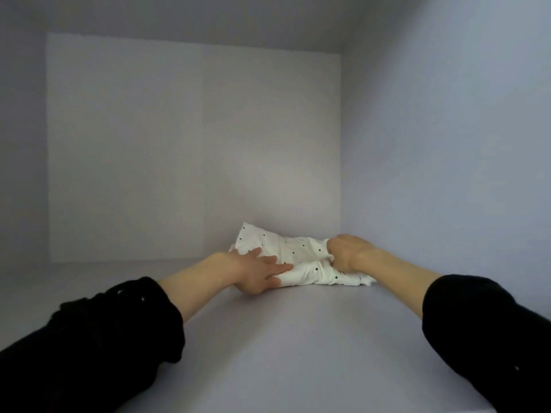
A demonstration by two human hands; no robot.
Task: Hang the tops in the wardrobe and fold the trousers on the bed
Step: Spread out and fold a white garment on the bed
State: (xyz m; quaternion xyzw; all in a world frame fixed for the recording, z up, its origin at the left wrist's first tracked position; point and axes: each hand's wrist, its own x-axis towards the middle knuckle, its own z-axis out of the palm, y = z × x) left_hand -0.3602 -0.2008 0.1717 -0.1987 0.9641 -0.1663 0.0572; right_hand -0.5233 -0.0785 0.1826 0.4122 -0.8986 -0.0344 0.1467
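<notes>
The right hand is closing its grip round a bunched edge of the white dotted garment, fingers curled tight into the cloth. The left hand is gripping the garment's near left end — thumb lying on top, fingers tucked beneath the fold. The garment is sitting folded and a little rumpled on a pale shelf, deep in the right rear corner, close to the back wall and the side wall. Black sleeves are reaching in from both sides.

Whether it is a top or trousers I cannot tell. By my reading, the person is either lifting the bundle out or settling it in — the next move calls for both hands working together, keeping the folds from spilling open.
</notes>
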